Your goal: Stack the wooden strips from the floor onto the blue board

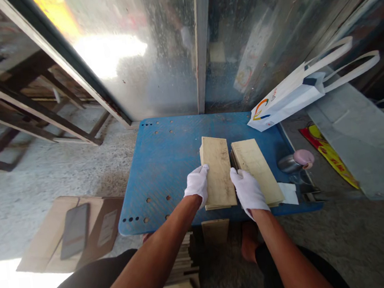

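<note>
A stack of thin wooden boards [217, 171] lies on the blue table [169, 158] in front of me. My left hand [197, 185], in a white glove, grips the stack's left edge with the thumb on top. On the opposite side my right hand [249, 190], gloved too, presses its thumb and fingers at the right edge; part of those fingers is hidden. Right beside it lies a second stack of boards [257, 166], slightly turned, and the right hand covers part of its left side.
A white paper bag [287, 98] stands at the table's back right. A metal cup with a pink lid [302, 158] and a white paper [288, 193] are at the right. More boards [183, 265] are piled below. A phone [74, 230] lies on cardboard [45, 230] at left.
</note>
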A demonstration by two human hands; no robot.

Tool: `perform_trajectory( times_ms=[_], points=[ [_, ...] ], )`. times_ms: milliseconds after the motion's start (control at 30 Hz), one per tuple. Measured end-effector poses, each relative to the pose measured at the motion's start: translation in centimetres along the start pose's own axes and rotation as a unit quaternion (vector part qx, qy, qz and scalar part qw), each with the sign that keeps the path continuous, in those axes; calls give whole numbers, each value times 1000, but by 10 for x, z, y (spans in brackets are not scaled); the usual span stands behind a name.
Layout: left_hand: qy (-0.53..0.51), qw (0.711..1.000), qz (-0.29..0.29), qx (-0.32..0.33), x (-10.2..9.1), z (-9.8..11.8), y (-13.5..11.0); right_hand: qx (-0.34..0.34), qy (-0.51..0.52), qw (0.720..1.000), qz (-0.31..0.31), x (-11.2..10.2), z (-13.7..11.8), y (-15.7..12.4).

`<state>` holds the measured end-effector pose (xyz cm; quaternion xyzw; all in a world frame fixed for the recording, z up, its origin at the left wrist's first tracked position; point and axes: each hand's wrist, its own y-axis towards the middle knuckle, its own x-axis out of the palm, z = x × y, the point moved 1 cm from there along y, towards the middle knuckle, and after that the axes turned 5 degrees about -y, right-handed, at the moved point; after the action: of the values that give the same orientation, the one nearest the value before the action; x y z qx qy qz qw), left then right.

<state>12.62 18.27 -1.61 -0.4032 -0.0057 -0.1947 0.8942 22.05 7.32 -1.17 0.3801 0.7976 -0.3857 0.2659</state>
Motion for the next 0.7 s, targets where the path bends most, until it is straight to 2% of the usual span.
perform_trajectory(
  times_ms=[133,267,400,500,600,700],
  points=[
    [1,1000,-2,4,4,-7,14,9,1,1000,-7,2,3,2],
    [14,999,29,13,7,-12,25,13,-9,1000,-17,0,3,2],
    [22,998,47,22,7,-15,27,21,-14,999,-29,-5,1,1],
    [36,998,40,30,7,-16,25,27,-39,998,-53,-8,-1,-1],
    [76,996,26,43,5,-17,25,41,-69,993,-88,-9,-2,-2],
    [178,980,31,84,1,-15,27,34,-102,988,-114,-8,-1,-3]
  ],
)
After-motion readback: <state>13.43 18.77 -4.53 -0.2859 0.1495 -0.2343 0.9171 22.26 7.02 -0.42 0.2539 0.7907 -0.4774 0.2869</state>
